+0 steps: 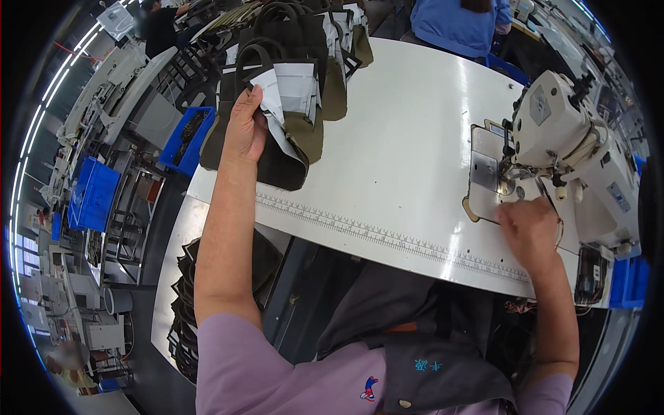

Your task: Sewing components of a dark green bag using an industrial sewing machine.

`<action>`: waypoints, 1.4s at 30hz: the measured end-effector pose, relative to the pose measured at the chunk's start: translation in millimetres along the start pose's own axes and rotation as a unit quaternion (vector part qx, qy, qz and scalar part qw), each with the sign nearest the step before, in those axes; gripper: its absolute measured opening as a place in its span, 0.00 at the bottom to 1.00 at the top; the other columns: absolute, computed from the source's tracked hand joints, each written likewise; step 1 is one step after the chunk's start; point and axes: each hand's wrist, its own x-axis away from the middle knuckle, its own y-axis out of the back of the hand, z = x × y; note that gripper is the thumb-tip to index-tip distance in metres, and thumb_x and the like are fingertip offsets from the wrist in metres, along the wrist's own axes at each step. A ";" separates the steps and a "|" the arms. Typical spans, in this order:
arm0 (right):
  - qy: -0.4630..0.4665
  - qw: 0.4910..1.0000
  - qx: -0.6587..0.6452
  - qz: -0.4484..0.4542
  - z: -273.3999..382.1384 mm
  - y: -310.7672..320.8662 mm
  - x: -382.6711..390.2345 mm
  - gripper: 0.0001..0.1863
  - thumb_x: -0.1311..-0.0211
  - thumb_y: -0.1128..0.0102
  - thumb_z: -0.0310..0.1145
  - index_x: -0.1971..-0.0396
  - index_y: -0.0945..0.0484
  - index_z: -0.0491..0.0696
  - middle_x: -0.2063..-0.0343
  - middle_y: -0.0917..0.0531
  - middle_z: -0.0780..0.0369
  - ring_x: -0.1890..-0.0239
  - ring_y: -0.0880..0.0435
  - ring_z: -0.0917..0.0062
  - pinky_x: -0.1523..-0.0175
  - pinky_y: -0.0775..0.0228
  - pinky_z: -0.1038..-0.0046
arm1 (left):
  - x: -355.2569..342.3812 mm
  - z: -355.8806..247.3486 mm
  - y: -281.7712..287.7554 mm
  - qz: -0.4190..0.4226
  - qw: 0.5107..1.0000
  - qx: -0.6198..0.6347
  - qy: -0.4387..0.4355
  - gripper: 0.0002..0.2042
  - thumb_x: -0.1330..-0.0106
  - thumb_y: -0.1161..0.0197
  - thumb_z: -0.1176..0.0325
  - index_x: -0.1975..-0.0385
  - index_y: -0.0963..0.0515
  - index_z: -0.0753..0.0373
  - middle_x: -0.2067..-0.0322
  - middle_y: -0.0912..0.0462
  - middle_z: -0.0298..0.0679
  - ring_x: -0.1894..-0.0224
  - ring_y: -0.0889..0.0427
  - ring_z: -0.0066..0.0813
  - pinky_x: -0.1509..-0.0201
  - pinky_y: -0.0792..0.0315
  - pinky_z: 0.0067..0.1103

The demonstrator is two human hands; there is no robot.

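Note:
At the far left of the white table, my left hand [249,128] is closed on the top edge of a dark fabric bag piece [266,171]. Its thumb lies over a white sheet or lining, and olive cloth shows at the lower corner. Behind it several similar dark pieces with looped handles [277,24] lie in an overlapping row. My right hand [529,225] is curled beside the sewing machine [553,114], just in front of its needle plate. A slim dark object [547,194] shows by its knuckles, but what it is cannot be made out.
A printed ruler [373,233] runs along the table's front edge. Stacked dark cloth pieces [185,304] sit on a lower surface at left. Blue bins [187,140] stand left of the table. A person in blue [449,24] sits beyond the far edge.

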 end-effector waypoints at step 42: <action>0.159 0.955 -0.249 -0.026 5.0 2.8 57.9 0.17 0.44 0.28 0.38 0.57 0.17 0.46 0.50 0.15 0.58 0.46 0.17 0.63 0.35 0.27 0.59 | 82.1 135.4 -249.9 0.143 0.882 -0.448 0.033 0.13 0.31 0.33 0.63 0.71 0.18 0.69 0.77 0.20 0.36 0.73 0.25 0.21 0.68 0.29 0.22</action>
